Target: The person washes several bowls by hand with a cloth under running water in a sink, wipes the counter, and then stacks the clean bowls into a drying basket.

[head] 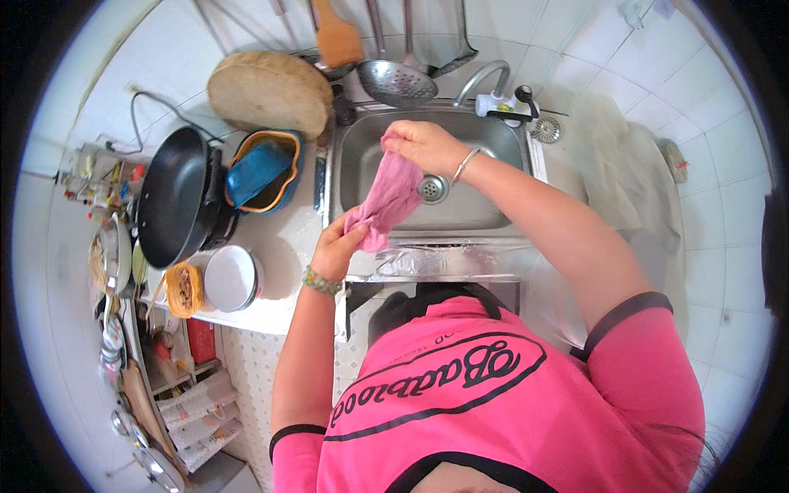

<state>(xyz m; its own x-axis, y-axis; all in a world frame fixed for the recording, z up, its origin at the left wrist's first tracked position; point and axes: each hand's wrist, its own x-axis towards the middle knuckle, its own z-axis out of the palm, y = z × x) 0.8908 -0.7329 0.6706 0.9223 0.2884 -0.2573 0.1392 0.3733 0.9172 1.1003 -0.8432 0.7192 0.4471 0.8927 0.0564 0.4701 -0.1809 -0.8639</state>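
A pink cloth (394,194) is stretched slantwise between my two hands, over the front left part of a stainless steel sink (468,215). My right hand (425,146) pinches its upper end above the basin. Lower down, near the sink's front left corner, my left hand (340,243) grips the other end, and a corner of the cloth hangs past the fingers. Just right of the cloth the drain strainer (434,189) shows on the basin floor. A curved metal faucet (487,80) with a white body stands behind the basin.
Left of the sink are a blue and orange basin (296,179), a black wok (175,197), stacked bowls (229,278) and an orange container (184,289). A round wooden chopping board (271,92) leans behind. A skimmer (397,83) hangs over the sink's back. Plastic sheeting (629,166) lies right.
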